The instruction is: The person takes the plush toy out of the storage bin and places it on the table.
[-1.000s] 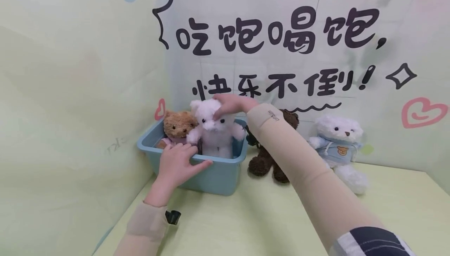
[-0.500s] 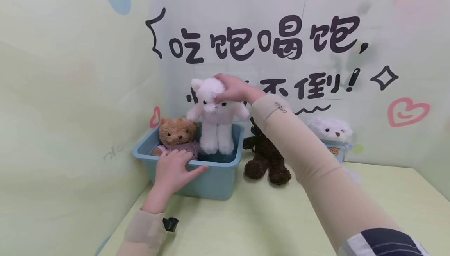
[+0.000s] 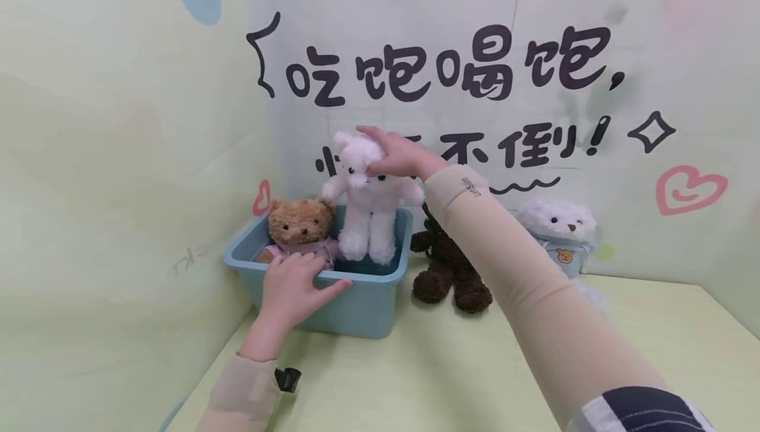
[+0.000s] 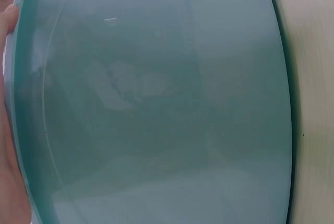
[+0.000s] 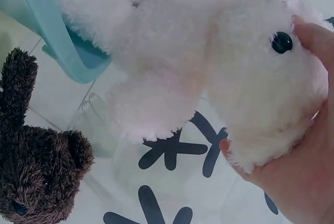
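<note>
My right hand (image 3: pixel 404 155) grips a white teddy bear (image 3: pixel 371 211) by its head, thumb across the face and fingers over the top. The bear hangs upright, its feet inside the blue plastic bin (image 3: pixel 350 307); whether they touch the bottom is hidden. In the right wrist view, thumb and fingers press into the fur of the teddy bear (image 5: pixel 156 46). My left hand (image 3: pixel 291 290) holds the bin's near rim, its fingers hooked over the edge and its thumb pointing right. Behind those fingers a tan teddy bear (image 3: pixel 299 224) in pink clothing sits in the bin's left side.
Just right of the bin sits a dark brown teddy bear (image 3: pixel 448 277), partly hidden by my right arm. Farther right is a white bear in a blue hoodie (image 3: pixel 558 221). A wall with black lettering stands behind the pale table (image 3: pixel 451 379); another wall closes the left.
The right hand has lifted the white teddy bear from low in the bin, then shifted it slightly right. The left hand stays on the rim. The head view has moved a little.
</note>
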`<move>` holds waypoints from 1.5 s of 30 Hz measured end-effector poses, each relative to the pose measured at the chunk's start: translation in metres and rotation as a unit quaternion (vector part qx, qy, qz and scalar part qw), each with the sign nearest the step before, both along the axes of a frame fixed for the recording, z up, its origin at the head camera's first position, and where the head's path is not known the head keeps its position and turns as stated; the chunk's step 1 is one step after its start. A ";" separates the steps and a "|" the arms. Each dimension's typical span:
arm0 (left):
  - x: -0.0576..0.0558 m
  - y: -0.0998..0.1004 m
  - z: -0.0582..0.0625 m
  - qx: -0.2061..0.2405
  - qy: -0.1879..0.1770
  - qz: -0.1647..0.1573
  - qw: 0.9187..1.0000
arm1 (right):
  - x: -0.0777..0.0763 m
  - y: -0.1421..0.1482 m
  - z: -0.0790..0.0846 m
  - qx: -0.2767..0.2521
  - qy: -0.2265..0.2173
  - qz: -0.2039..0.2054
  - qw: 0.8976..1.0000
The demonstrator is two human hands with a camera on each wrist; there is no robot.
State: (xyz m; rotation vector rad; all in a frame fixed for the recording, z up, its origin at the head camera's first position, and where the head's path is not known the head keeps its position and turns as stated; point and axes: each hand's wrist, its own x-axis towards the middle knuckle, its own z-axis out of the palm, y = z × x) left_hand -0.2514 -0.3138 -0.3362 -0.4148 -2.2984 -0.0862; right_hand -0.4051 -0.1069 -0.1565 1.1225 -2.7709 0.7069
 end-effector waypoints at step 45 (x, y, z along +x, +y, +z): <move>-0.004 0.002 -0.002 -0.005 0.030 -0.008 0.999 | -0.016 0.007 0.002 -0.086 0.132 -0.085 0.984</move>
